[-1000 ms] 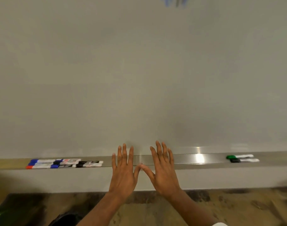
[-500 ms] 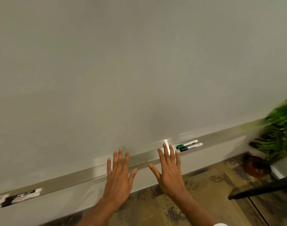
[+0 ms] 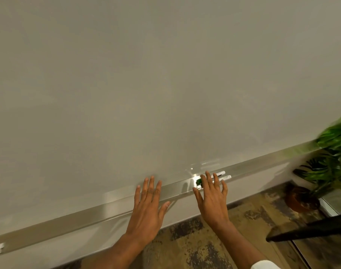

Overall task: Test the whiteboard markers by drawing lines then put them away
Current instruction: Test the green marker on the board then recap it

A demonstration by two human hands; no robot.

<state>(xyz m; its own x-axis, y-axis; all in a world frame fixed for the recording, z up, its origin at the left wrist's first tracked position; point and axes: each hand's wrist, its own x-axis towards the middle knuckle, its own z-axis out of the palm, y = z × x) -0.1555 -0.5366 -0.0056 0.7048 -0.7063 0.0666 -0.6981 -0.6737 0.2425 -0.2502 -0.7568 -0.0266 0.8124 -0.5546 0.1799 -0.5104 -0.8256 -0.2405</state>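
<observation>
Nothing gripped — right hand (image 3: 212, 199) over markers (image 3: 225, 178) in tray (image 3: 107, 212) (left hand (image 3: 146, 208) spread).

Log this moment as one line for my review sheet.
stage: no marker picked up | left hand: open, over tray, holding nothing | right hand: open, above green-capped marker on tray | whiteboard: no lines visible

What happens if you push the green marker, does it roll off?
The green marker looks round and slim, so it would probably roll. It lies in the metal tray beside another marker, so the tray's front edge would likely stop it. It looks stiff and small, probably light for the right hand to lift.
</observation>
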